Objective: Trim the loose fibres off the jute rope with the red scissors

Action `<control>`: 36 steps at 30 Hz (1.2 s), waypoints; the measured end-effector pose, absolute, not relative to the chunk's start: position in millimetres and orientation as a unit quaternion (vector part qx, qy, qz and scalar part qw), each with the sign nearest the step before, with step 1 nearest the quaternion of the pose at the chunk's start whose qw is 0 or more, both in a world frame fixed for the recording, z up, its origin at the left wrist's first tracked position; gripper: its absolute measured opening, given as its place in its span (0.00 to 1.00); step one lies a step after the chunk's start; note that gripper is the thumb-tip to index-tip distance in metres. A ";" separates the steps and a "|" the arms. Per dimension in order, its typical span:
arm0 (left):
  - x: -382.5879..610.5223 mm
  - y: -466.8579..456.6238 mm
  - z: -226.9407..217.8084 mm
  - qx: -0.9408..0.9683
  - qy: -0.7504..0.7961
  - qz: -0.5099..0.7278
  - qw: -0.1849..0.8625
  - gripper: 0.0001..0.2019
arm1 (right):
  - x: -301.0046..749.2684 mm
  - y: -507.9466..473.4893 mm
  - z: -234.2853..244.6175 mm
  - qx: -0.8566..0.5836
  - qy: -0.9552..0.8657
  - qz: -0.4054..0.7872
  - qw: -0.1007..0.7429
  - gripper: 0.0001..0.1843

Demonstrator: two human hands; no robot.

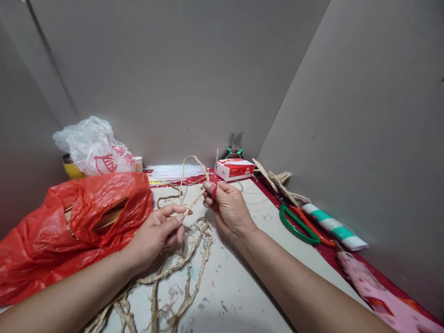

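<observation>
My left hand (166, 225) pinches a braided straw cord (196, 202) between thumb and fingertips. A stretch of this cord runs up to my right hand (231, 208), and a loop of it rises above and between both hands. Closed round the red handle of a small pair of scissors (216, 169), my right hand has the thin blades pointing upward. Its thumb and finger also press on the cord. More braided cord (189, 263) lies in loose loops on the pale board (239, 286) below, partly covered by my left forearm.
A red plastic bag (114, 189) with thin strips inside lies left, before a white plastic bag (93, 148). Clear sticks (176, 171), a red-white box (236, 169) and pruning shears (236, 147) line the back. Green-and-orange-handled scissors (300, 230) and a striped roll (335, 226) lie right.
</observation>
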State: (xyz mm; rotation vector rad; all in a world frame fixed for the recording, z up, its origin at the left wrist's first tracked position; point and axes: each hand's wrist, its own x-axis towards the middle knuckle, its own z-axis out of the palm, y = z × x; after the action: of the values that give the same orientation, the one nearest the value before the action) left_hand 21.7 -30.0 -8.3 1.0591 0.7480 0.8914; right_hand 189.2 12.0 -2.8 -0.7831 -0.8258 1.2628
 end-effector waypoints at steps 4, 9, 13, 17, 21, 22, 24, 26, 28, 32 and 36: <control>22.0 -29.4 -9.6 0.463 0.354 0.425 0.693 0.06 | 188.5 12.4 -7.3 -0.354 -0.367 0.559 0.654 0.17; 23.0 -30.8 -7.0 0.453 0.352 0.409 0.709 0.04 | 190.1 15.6 -14.7 -0.372 -0.402 0.529 0.647 0.17; 22.2 -30.6 -4.2 0.448 0.364 0.406 0.708 0.06 | 192.5 18.4 -19.6 -0.406 -0.442 0.489 0.633 0.17; 20.9 -27.5 -4.1 0.427 0.369 0.443 0.697 0.06 | 196.0 17.4 -21.0 -0.458 -0.508 0.412 0.602 0.19; 19.0 -21.9 -5.2 0.390 0.387 0.513 0.660 0.05 | 198.7 9.5 -17.6 -0.461 -0.661 0.275 0.524 0.16; 18.2 -20.4 -5.9 0.384 0.392 0.527 0.649 0.06 | 199.0 7.0 -16.6 -0.456 -0.714 0.226 0.481 0.16; 16.6 -17.9 -7.9 0.381 0.395 0.550 0.630 0.06 | 199.0 2.5 -15.0 -0.446 -0.797 0.128 0.386 0.14; 15.1 -16.3 -10.1 0.386 0.388 0.563 0.619 0.07 | 198.9 -0.2 -13.9 -0.446 -0.839 0.058 0.305 0.12; 14.2 -15.5 -11.5 0.389 0.380 0.570 0.615 0.07 | 199.1 -1.2 -13.2 -0.450 -0.855 0.008 0.260 0.12; 14.9 -16.1 -10.3 0.389 0.371 0.573 0.619 0.06 | 200.2 -0.6 -11.9 -0.442 -0.866 -0.049 0.230 0.11; 16.9 -17.9 -7.7 0.389 0.363 0.568 0.628 0.05 | 200.6 0.0 -11.6 -0.437 -0.872 -0.067 0.210 0.12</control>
State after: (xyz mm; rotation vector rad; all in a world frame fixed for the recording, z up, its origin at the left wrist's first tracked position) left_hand 16.9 -17.9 -7.7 0.8913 0.8328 1.3012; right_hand 200.6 0.0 -11.6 -1.2161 -2.4240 -0.1872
